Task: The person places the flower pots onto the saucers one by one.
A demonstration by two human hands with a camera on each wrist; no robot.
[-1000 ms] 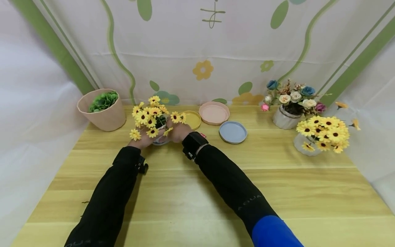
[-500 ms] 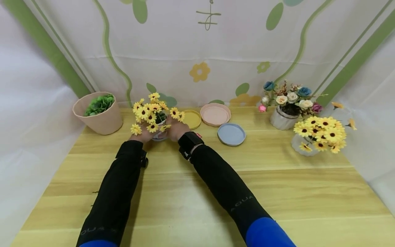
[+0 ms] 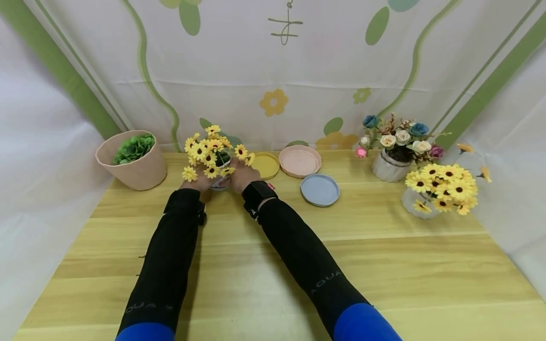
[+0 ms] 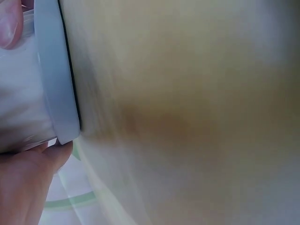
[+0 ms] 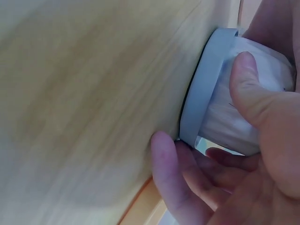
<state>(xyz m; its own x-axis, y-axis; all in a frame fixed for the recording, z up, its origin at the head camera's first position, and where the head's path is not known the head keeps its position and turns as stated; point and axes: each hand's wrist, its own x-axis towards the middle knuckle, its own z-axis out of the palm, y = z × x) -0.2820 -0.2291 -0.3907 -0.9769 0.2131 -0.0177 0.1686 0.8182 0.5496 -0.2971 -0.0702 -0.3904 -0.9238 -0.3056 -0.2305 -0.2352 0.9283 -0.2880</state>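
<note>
A white flower pot [image 5: 225, 115] with yellow daisies [image 3: 211, 154] stands upright in a blue-grey saucer [image 5: 204, 89] at the left back of the wooden table. My left hand [image 3: 202, 181] grips the pot's left side; the blossoms partly cover it. On the other side, my right hand [image 3: 243, 178] holds the pot, its thumb [image 5: 246, 75] against the white wall and its fingers curled by the saucer's rim. In the left wrist view the saucer's edge [image 4: 56, 75] lies flat near the tabletop, with left-hand fingers [image 4: 28, 178] beside it.
Right of my hands lie a yellow saucer [image 3: 266, 166], a pink saucer [image 3: 300, 161] and a blue saucer [image 3: 320, 190]. A pink pot [image 3: 138, 173] with a green plant stands left. At right are a mixed-rose pot [image 3: 389, 166] and another yellow-flower pot [image 3: 414, 201].
Both hands and the potted daisies have shifted slightly away from me, towards the back of the table. The head view has turned a little. The grip looks the same.
</note>
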